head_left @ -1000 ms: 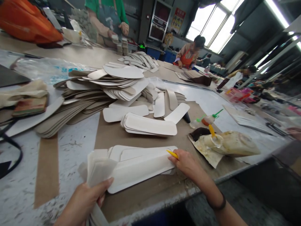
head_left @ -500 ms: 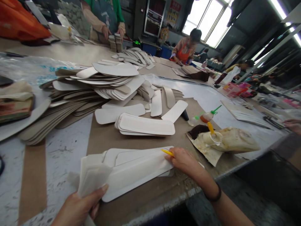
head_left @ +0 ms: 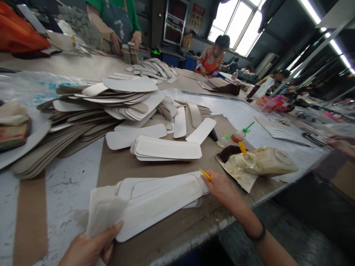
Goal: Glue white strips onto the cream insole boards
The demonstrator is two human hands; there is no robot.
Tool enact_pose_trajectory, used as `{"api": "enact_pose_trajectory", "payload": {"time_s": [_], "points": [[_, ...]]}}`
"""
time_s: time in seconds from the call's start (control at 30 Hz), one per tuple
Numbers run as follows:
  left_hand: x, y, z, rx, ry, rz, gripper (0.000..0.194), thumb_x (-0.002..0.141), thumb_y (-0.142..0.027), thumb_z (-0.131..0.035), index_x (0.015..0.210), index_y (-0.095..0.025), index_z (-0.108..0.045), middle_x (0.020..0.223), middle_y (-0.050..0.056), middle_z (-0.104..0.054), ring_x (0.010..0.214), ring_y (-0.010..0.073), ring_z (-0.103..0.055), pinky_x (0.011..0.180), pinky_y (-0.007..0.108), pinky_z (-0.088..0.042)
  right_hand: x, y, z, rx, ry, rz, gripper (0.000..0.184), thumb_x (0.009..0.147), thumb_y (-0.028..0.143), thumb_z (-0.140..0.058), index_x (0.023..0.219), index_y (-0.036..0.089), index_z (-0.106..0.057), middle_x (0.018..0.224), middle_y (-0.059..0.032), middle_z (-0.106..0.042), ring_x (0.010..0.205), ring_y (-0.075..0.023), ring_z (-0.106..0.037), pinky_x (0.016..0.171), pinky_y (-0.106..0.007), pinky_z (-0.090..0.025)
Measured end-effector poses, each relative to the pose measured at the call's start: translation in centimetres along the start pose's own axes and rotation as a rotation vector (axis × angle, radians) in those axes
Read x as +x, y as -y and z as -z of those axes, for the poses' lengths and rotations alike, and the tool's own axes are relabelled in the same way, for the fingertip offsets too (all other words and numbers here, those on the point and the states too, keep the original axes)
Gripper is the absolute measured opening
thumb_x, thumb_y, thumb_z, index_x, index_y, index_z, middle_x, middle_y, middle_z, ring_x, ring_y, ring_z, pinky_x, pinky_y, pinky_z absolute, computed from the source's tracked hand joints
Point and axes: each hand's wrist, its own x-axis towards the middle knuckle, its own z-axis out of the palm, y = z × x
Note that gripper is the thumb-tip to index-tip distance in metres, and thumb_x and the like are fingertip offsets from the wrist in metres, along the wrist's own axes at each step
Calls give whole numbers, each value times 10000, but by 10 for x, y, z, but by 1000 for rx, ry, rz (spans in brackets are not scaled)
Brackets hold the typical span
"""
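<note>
My left hand (head_left: 90, 244) grips a bundle of thin whitish strips (head_left: 104, 212), thumb on top, at the near left. Under and beside the bundle lies a fanned pile of long white round-cornered panels (head_left: 163, 203); the top one bears a paler strip along its middle. At the pile's right end, my right hand (head_left: 224, 190) is closed on a slim yellow plastic tool (head_left: 204, 174), tip pointing up and left. Just beyond is a neater stack of similar panels (head_left: 169, 149). Right of that, a yellow-handled piece (head_left: 243, 148) stands in a small glue-smeared cup (head_left: 249, 161).
A large heap of panels (head_left: 130, 98) covers the left middle of the table. Two small bottles with green tips (head_left: 240, 135) stand beyond a stained bag (head_left: 274, 162). The table edge (head_left: 194, 242) runs close to me. Across the table, a person in a green top (head_left: 118, 26) handles stacked pieces.
My right hand with the yellow tool has shifted slightly right, off the top panel to its end. The strip now lies flatter there. My left hand still holds the bundle; the view has turned slightly.
</note>
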Motion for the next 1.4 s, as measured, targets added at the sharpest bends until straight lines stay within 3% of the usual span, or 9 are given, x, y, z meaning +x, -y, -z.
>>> {"api": "enact_pose_trajectory", "payload": {"time_s": [0.17, 0.33, 0.47, 0.6, 0.73, 0.87, 1.0, 1.1, 1.4], "points": [[-3, -1, 1, -107, 25, -8, 504, 550, -544, -653, 264, -208, -409, 312, -11, -385, 403, 128, -371, 468, 263, -331, -12, -6, -9, 202, -13, 12, 293, 889, 348, -315, 726, 195, -506, 659, -42, -604, 632, -178, -566, 606, -275, -385], [-10, -6, 6, -296, 152, 33, 468, 547, -479, -698, 325, -166, -431, 337, -31, -404, 369, 62, -334, 396, 188, -279, -12, -7, -16, 429, 47, 37, 285, 798, 446, -415, 714, 189, -506, 616, 6, -530, 589, -142, -501, 556, -242, -382], [-13, -7, 11, -484, 217, 77, 399, 477, -406, -766, 385, -143, -481, 335, -38, -433, 342, 36, -349, 362, 148, -273, -17, -11, -19, 757, 151, -70, 379, 657, 555, -560, 611, 202, -429, 520, 56, -376, 490, -98, -357, 458, -227, -286], [-17, -8, 12, -595, 195, 82, 361, 423, -332, -806, 423, -143, -499, 323, -52, -435, 314, 23, -344, 332, 130, -277, -31, -8, -22, 994, 309, -165, 494, 614, 647, -595, 627, 213, -359, 486, 89, -289, 427, -63, -241, 390, -209, -170], [-17, -7, 12, -657, 226, 124, 328, 406, -251, -815, 411, -140, -506, 312, -53, -435, 308, 24, -350, 319, 129, -289, -45, -2, -28, 1307, 370, -241, 516, 568, 609, -683, 665, 203, -380, 490, 100, -307, 409, -33, -234, 372, -163, -161], [-16, -1, 12, -670, 294, 172, 377, 448, -306, -804, 352, -136, -482, 308, -35, -436, 313, 27, -370, 342, 138, -324, -55, -1, -36, 1564, 407, -308, 492, 554, 532, -744, 693, 196, -413, 501, 102, -327, 392, -10, -251, 375, -126, -228], [-16, -8, 14, -616, 305, 139, 410, 485, -346, -787, 331, -138, -469, 323, -35, -432, 326, 28, -369, 357, 144, -323, -53, -6, -32, 1490, 416, -288, 471, 597, 561, -701, 692, 195, -420, 487, 98, -337, 380, -11, -261, 360, -123, -212], [-10, -27, 17, -549, 308, 56, 418, 529, -375, -763, 346, -139, -470, 337, -42, -427, 330, 32, -363, 353, 150, -311, -40, -8, -17, 1345, 372, -235, 470, 630, 589, -653, 674, 197, -398, 484, 92, -359, 382, -19, -268, 356, -133, -175], [38, -129, 15, -360, 201, -231, 360, 570, -303, -730, 367, -134, -486, 334, -30, -459, 332, 46, -397, 349, 148, -333, 35, -3, 41, 951, 202, -62, 416, 748, 588, -467, 650, 192, -385, 522, 69, -416, 395, -30, -293, 381, -151, -216]]}}
